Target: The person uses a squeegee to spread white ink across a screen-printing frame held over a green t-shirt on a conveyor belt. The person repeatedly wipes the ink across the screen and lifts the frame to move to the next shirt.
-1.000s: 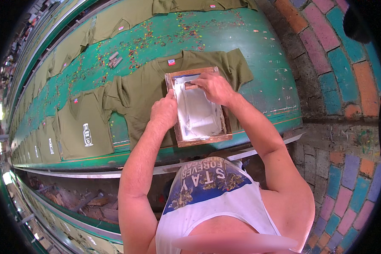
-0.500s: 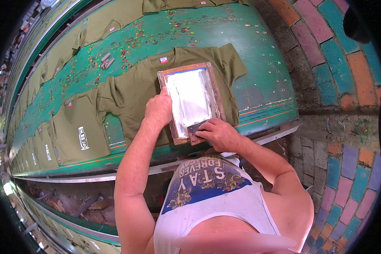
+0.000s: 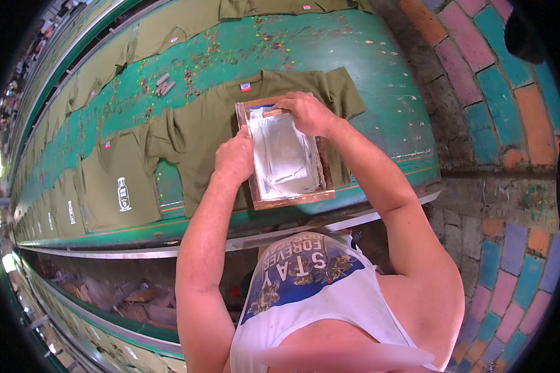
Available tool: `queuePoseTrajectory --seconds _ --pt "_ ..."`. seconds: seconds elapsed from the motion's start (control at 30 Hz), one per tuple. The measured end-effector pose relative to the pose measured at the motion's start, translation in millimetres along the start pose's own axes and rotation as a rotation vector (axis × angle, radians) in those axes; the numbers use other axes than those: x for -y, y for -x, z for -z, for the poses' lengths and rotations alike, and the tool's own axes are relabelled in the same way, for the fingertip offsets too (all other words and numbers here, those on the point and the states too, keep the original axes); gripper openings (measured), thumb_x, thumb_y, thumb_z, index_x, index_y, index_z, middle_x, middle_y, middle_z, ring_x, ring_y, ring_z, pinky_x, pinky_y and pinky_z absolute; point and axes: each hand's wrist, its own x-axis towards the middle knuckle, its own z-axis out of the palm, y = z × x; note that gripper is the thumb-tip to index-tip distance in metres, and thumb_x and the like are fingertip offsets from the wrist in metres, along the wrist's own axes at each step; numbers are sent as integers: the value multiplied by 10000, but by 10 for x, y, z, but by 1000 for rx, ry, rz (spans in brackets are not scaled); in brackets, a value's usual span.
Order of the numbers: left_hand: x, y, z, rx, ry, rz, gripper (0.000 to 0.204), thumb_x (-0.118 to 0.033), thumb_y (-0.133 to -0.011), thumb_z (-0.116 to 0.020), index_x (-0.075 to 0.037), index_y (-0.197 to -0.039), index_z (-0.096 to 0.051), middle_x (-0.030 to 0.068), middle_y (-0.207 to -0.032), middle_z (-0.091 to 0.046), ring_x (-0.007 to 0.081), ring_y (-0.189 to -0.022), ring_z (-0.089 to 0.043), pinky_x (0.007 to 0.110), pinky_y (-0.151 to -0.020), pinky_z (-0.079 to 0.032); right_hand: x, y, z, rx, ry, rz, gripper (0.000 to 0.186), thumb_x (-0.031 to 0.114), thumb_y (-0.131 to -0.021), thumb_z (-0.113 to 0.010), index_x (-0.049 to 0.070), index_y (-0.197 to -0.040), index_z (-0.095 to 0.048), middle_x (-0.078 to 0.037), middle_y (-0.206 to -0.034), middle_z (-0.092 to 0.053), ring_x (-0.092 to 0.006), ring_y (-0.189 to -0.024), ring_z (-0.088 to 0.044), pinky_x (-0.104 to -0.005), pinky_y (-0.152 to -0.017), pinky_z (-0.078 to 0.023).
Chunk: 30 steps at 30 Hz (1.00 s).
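A wooden-framed printing screen [image 3: 292, 200] lies on an olive-green T-shirt [image 3: 208, 118], with white ink [image 3: 286, 158] smeared over its mesh. My left hand [image 3: 234, 155] is closed on the screen's left side rail. At the far end of the screen, my right hand [image 3: 308, 114] grips a squeegee [image 3: 272, 114]; only a strip of its edge shows past the fingers. Whatever lies under the screen on the shirt is hidden.
On the left, another olive T-shirt [image 3: 99, 180] bears a white bottle-shaped print [image 3: 124, 194], with more shirts beyond. Small grey rolls [image 3: 164, 85] sit on the paint-speckled green table [image 3: 392, 130]. A metal rail [image 3: 255, 241] edges its near side. Painted bricks [image 3: 504, 118] are at right.
My right hand has moved with the squeegee from the screen's near end to its far end. The ink has thinned across the mesh. My left hand stays on the side rail.
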Motion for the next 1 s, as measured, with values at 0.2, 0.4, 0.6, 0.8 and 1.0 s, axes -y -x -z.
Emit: queuePoseTrajectory --seconds 0.2,0.4,0.6,0.8,1.0 --pt "198 238 -386 -439 395 57 693 2 -810 -915 2 -1466 -691 187 -1570 -652 328 -1165 -799 457 -979 -660 17 188 -45 4 11 26 390 -43 -932 -684 62 -1283 -818 -192 -1181 -777 -426 -1178 -714 -529 -1016 -577" --pt "50 663 -993 -396 1219 528 559 -4 -959 -871 74 -1474 -670 160 -1359 -758 109 -933 -752 272 -851 -615 188 472 -36 36 -26 49 432 -59 -898 -679 73 -1283 -823 -179 -1190 -778 -411 -1171 -723 -518 -1022 -583" --pt "8 858 -1197 -564 1203 422 427 -11 -956 -867 77 -1356 -746 134 -1271 -758 110 -879 -737 277 -817 -617 763 1193 -119 53 -22 29 485 -28 -830 -686 123 -1272 -815 -155 -1186 -775 -375 -1179 -731 -500 -1065 -580" --pt "23 808 -1198 -505 1169 433 390 -55 -960 -871 71 -1317 -779 136 -1219 -784 111 -857 -724 294 -804 -613 1097 1569 -83 136 -91 37 458 -51 -849 -706 60 -1282 -807 -161 -1250 -783 -377 -1203 -733 -499 -1075 -583" --pt "13 717 -1099 -456 1256 440 381 -39 -946 -870 72 -1302 -792 108 -1139 -821 103 -867 -717 298 -816 -612 340 635 47 99 -71 64 421 -87 -840 -621 11 -1203 -809 -246 -1143 -787 -455 -1147 -746 -546 -1004 -592"
